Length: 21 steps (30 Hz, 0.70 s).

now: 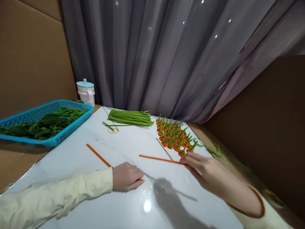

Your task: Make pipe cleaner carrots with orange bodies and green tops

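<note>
My left hand (128, 176) rests low over the white table (119, 149), its fingers closed on an orange pipe cleaner (98, 155). One length sticks out to the upper left and a short orange end shows at the fingertips. My right hand (202, 170) is raised above the table, pinching the end of a second orange pipe cleaner (159, 158) that points left. Just beyond it stand rows of small orange pipe-cleaner shapes (171, 136) with green stems. A thin wooden stick (164, 149) lies beside them.
A bundle of green pipe cleaners (130, 117) lies at the back, near thin rings (112, 130). A blue basket (53, 141) with green leaf-like pieces stands left, a lidded cup (86, 92) behind it. A green tape roll (198, 142) and green scraps (215, 151) are right.
</note>
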{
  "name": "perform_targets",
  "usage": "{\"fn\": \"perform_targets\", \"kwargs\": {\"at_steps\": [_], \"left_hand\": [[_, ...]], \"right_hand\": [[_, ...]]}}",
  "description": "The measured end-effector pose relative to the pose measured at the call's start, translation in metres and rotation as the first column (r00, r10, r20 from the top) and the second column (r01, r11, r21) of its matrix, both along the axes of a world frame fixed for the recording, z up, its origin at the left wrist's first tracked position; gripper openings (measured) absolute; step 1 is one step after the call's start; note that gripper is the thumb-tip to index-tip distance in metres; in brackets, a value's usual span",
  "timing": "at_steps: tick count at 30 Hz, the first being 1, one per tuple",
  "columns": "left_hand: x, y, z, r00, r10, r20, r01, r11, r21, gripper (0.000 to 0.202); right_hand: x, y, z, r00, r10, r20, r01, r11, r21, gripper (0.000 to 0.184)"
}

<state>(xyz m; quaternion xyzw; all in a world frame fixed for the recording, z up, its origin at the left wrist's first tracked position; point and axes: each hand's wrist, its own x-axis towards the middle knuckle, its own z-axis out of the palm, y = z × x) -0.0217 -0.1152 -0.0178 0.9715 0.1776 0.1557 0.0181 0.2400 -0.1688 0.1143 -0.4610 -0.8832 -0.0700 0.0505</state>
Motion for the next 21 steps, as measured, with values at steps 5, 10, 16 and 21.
{"fn": "perform_targets", "kwargs": {"at_steps": [5,10,16,21], "left_hand": [[0.000,0.002,-0.007,0.999,0.006,0.041,-0.006,1.000,-0.018,0.023],[0.000,0.000,-0.002,1.000,0.012,0.004,-0.012,0.999,-0.043,0.026],[-0.003,-0.001,0.008,0.998,-0.031,0.047,0.039,0.983,-0.180,0.014],[-0.004,-0.004,0.014,0.999,-0.032,0.016,0.035,0.978,-0.204,0.009]], "right_hand": [[0.002,-0.029,-0.059,0.988,-0.135,-0.081,0.096,0.926,-0.366,0.020],[-0.023,-0.021,-0.069,0.982,-0.170,-0.083,0.122,0.903,-0.412,0.027],[-0.073,0.018,-0.085,0.992,0.011,-0.125,-0.046,0.959,-0.280,0.018],[-0.091,0.027,-0.105,1.000,0.000,-0.024,-0.002,0.996,-0.088,0.017]]}}
